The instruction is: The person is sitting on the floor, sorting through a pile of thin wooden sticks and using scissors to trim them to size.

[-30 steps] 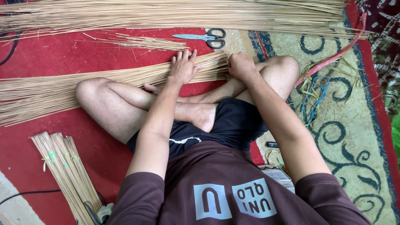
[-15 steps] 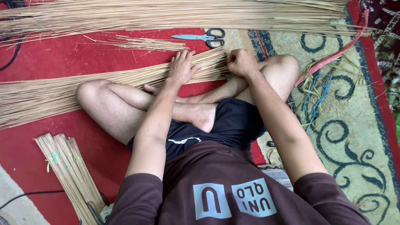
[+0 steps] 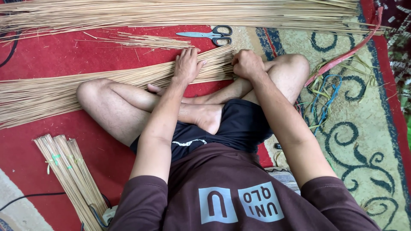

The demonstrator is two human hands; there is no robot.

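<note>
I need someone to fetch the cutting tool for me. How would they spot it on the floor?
Look at the red carpet ahead of the seated person's knees. Between the long top pile of thin sticks and the fanned sticks under both hands lie the scissors: the only metal thing, with black handle loops.

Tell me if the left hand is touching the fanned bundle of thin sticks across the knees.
Touching. The head view shows the left hand pressed flat, fingers spread, on the stick bundle.
</note>
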